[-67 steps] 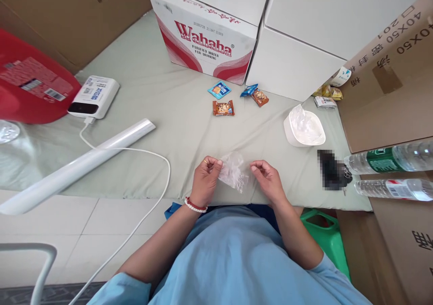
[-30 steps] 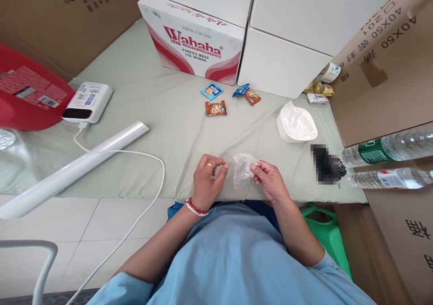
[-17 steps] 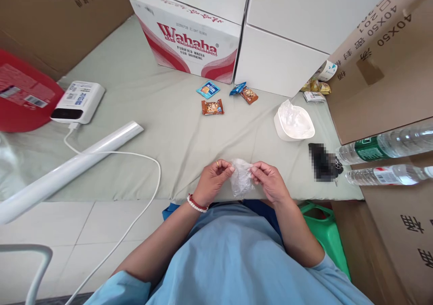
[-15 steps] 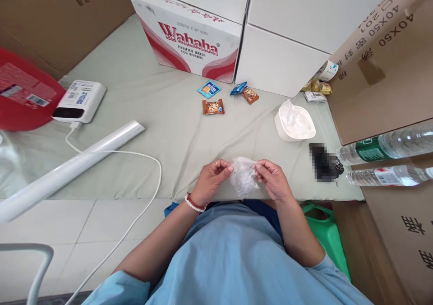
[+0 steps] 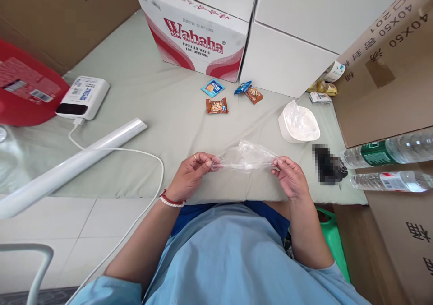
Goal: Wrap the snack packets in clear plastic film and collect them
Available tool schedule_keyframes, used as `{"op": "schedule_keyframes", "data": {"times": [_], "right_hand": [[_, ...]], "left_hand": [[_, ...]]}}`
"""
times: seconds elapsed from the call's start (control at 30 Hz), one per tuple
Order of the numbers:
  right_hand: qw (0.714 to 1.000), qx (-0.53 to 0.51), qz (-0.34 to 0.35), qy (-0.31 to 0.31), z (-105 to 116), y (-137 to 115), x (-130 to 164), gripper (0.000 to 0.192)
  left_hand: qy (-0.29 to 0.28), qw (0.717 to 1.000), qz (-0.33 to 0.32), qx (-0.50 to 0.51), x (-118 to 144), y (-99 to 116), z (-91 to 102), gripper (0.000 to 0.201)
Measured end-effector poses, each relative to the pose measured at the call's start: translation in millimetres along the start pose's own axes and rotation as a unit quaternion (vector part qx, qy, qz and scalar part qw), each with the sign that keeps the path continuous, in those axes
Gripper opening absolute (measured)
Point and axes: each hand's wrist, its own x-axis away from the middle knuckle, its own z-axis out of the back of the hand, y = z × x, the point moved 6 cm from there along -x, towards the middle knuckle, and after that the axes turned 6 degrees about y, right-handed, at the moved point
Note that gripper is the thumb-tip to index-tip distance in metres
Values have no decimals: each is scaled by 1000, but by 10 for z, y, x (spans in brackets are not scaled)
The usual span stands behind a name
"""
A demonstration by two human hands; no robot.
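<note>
A clear, crinkled piece of thin plastic film (image 5: 245, 156), perhaps a bag or cover, is stretched sideways between my hands above the front of the table. My left hand (image 5: 194, 174) pinches its left end between thumb and fingers. At the opposite end, my right hand (image 5: 289, 176) is closed on the film with a fingertip pinch. A white plastic bowl (image 5: 285, 129) stands beyond my right hand, with more crumpled clear plastic (image 5: 301, 120) inside it. Past the film lie small snack packets, among them a brown one (image 5: 217, 106) and a blue one (image 5: 213, 88).
White cartons, one marked Wahaha (image 5: 192, 43), line the back. Water bottles (image 5: 392, 154) and a blurred black item (image 5: 326, 165) lie at the right. On the left are a white tube (image 5: 84, 160), a white device (image 5: 83, 97) with a cable, and a red container (image 5: 29, 88).
My hands have moved apart, the left one leftward and the right one rightward. Between them the bunched plastic film has been drawn out wide. The view has shifted slightly.
</note>
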Motion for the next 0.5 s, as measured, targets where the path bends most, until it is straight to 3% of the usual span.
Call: {"op": "schedule_keyframes", "data": {"times": [0.13, 0.33, 0.5], "right_hand": [[998, -61, -23, -22, -45, 44, 6, 22], [991, -97, -66, -68, -260, 149, 1, 27], [990, -99, -78, -64, -410, 254, 40, 31]], "left_hand": [[15, 998, 14, 55, -19, 4, 7, 36], [91, 973, 48, 205, -80, -98, 51, 40], [61, 972, 96, 205, -25, -258, -174, 57]]}}
